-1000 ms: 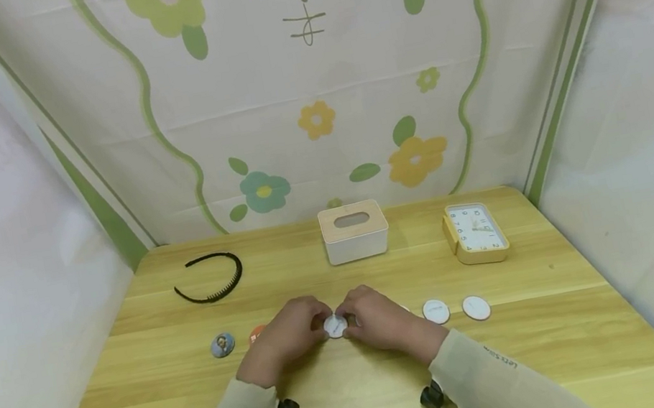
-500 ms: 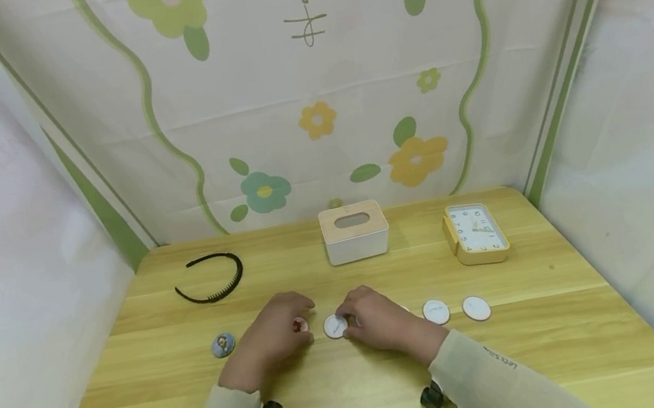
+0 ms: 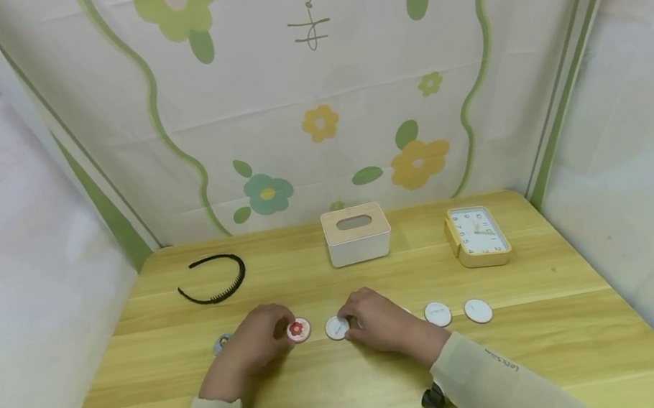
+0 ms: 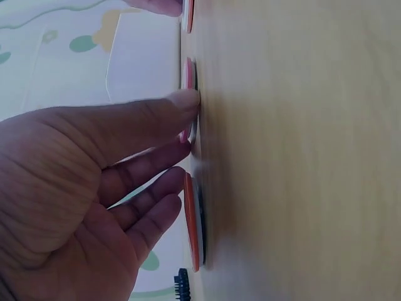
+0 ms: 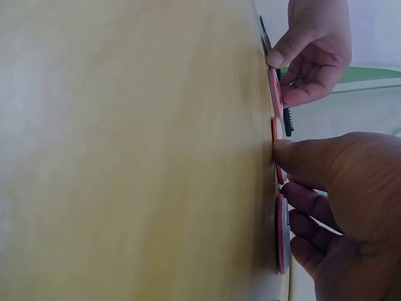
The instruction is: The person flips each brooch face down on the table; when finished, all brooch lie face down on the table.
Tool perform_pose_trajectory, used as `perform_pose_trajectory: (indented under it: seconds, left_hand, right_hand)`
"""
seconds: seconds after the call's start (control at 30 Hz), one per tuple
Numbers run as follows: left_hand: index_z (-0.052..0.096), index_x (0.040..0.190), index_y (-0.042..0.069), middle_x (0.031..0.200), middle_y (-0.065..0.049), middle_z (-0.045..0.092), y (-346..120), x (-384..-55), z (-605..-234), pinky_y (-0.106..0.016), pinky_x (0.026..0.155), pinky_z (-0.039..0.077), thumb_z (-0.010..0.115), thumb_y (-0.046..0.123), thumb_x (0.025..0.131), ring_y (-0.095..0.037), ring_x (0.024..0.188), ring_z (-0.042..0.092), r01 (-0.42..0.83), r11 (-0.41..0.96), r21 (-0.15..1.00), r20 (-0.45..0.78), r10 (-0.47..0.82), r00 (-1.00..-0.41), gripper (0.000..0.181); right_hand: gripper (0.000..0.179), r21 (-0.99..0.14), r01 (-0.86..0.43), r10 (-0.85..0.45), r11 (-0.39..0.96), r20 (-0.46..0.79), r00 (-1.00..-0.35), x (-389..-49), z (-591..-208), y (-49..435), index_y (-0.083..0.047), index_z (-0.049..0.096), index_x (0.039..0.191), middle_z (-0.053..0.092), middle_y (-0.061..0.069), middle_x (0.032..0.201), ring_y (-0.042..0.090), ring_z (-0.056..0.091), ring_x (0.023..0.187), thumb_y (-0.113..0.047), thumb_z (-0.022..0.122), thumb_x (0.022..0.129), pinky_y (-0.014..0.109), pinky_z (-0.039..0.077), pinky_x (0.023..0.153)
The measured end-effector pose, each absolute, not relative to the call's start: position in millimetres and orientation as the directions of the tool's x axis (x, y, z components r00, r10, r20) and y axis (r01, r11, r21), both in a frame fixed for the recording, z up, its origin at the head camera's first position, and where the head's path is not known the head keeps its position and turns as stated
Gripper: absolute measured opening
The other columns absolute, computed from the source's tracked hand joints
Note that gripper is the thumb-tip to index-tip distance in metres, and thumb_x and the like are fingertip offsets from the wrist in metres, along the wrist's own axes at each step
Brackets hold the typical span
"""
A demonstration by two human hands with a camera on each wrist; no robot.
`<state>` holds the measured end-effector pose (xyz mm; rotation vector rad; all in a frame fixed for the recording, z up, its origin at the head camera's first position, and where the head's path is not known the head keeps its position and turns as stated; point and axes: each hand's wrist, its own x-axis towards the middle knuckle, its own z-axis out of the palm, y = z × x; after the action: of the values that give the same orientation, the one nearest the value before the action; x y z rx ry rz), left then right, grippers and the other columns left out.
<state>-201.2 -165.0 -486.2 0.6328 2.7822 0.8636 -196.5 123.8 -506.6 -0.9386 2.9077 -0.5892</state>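
Observation:
My left hand (image 3: pixel 259 340) pinches the edge of a round button badge with a red flower (image 3: pixel 299 329) lying on the table. To its right, my right hand (image 3: pixel 376 319) pinches a badge with its white back (image 3: pixel 337 327) up. In the left wrist view the thumb and a finger are at a pink-edged badge (image 4: pixel 189 68), and an orange-edged badge (image 4: pixel 193 222) lies under the other fingers. The right wrist view has my thumb against an orange-edged badge (image 5: pixel 276 128), with another badge (image 5: pixel 283 235) below it. A blue badge (image 3: pixel 221 342) is partly hidden behind my left hand.
Two white-backed badges (image 3: pixel 437 313) lie right of my right hand, and another is mostly hidden behind it. Farther back are a black headband (image 3: pixel 235 278), a tissue box (image 3: pixel 359 246) and a yellow clock (image 3: pixel 478 235). Fabric walls (image 3: pixel 279 81) enclose the table.
My left hand has left the white-backed badge and moved left to the flower badge, which it now pinches. My right hand has stayed at the white-backed one.

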Motion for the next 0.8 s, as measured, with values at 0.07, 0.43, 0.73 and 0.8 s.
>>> perform_pose_trajectory:
  seconds: [0.07,0.43,0.73,0.8]
  left_hand:
    - [0.077,0.111,0.010,0.115,-0.001,0.076,-165,-201,-487,-0.056,0.115,0.050,0.086,0.009,0.094,-0.030,0.122,0.067,0.348,0.741,0.574,-0.025,0.441,-0.897,0.019]
    - [0.078,0.109,0.011,0.112,0.000,0.076,-162,-202,-488,-0.055,0.112,0.052,0.084,0.008,0.095,-0.028,0.118,0.069,0.385,0.740,0.551,-0.012,0.469,-0.883,0.016]
    - [0.078,0.112,0.012,0.113,0.002,0.076,-161,-199,-485,-0.054,0.110,0.054,0.084,0.009,0.096,-0.023,0.115,0.069,0.391,0.734,0.555,-0.021,0.482,-0.876,0.018]
    - [0.078,0.113,0.013,0.114,0.002,0.076,-160,-199,-486,-0.054,0.110,0.054,0.084,0.011,0.096,-0.023,0.116,0.069,0.394,0.737,0.549,-0.017,0.481,-0.876,0.018]
  right_hand:
    - [0.034,-0.361,-0.559,-0.570,0.746,0.088,-0.817,-197,-507,124,-0.009,0.079,0.126,0.077,0.002,0.119,0.020,0.065,0.118,-0.027,0.084,0.098,0.039,0.056,0.107]
    - [0.040,-0.401,-0.535,-0.550,0.743,0.088,-0.830,-197,-505,122,-0.009,0.076,0.130,0.075,0.004,0.126,0.022,0.064,0.123,-0.029,0.084,0.097,0.042,0.055,0.111]
    - [0.040,-0.426,-0.558,-0.569,0.712,0.116,-0.814,-197,-501,99,-0.012,0.076,0.130,0.075,0.003,0.130,0.023,0.063,0.129,-0.033,0.083,0.096,0.040,0.053,0.114]
    - [0.039,-0.409,-0.571,-0.576,0.712,0.124,-0.808,-198,-501,92,-0.013,0.076,0.130,0.075,0.002,0.129,0.023,0.064,0.128,-0.033,0.082,0.096,0.040,0.053,0.113]
